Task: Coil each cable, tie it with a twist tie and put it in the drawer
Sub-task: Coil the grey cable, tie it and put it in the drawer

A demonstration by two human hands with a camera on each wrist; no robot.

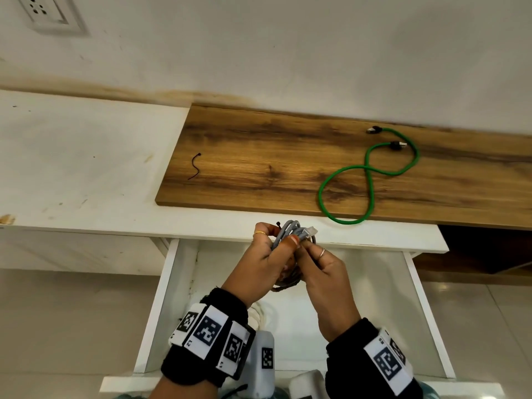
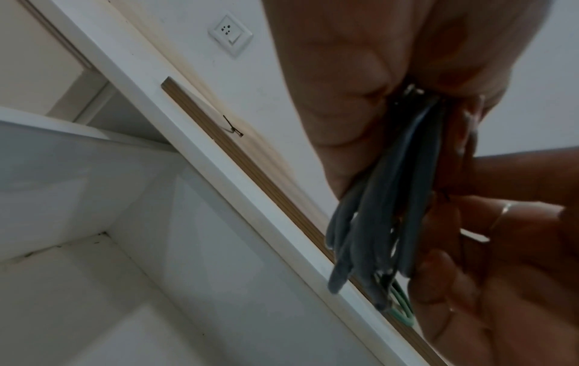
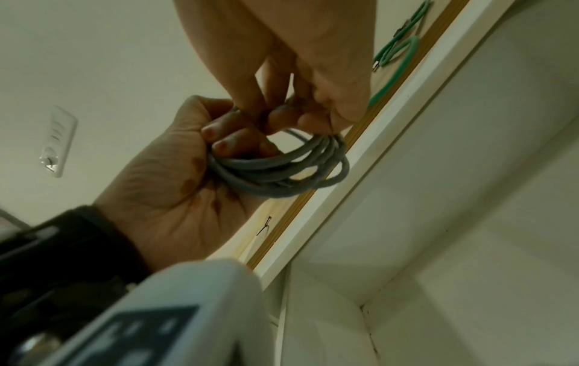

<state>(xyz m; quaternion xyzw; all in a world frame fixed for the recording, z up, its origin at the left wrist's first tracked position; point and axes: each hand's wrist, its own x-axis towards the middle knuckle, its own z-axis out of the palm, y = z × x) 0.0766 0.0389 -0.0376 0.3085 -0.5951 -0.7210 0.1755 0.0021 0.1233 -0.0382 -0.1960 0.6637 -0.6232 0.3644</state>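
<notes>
Both hands meet above the open white drawer (image 1: 414,286), just in front of the counter's front edge. The left hand (image 1: 259,263) has its fingers curled round a coiled grey cable (image 1: 288,230), thumb pressed on top of the bundle; the right wrist view shows the loops lying across that palm with the fingertips (image 3: 224,138) folded over them. The right hand (image 1: 326,266) pinches the same coil from the other side, thumb and fingers closed on the strands close to the clear plug (image 1: 311,231) that sticks out at the top. A short dark end of a twist tie (image 1: 278,224) pokes up beside the left index finger; whether it is wound round the coil I cannot tell.

On the wooden board (image 1: 259,156) that lies on the white counter (image 1: 86,168), a green cable (image 1: 371,180) rests uncoiled in a loose figure of eight near the board's right part, one loop hanging over the front edge, its two black plugs toward the back edge. A second black twist tie (image 1: 195,166) lies alone near the board's left edge, well apart from the green cable.

A wall socket (image 1: 46,12) sits on the wall above the counter's left end. Black wrist bands with printed marker tags (image 1: 207,331) wrap both wrists
</notes>
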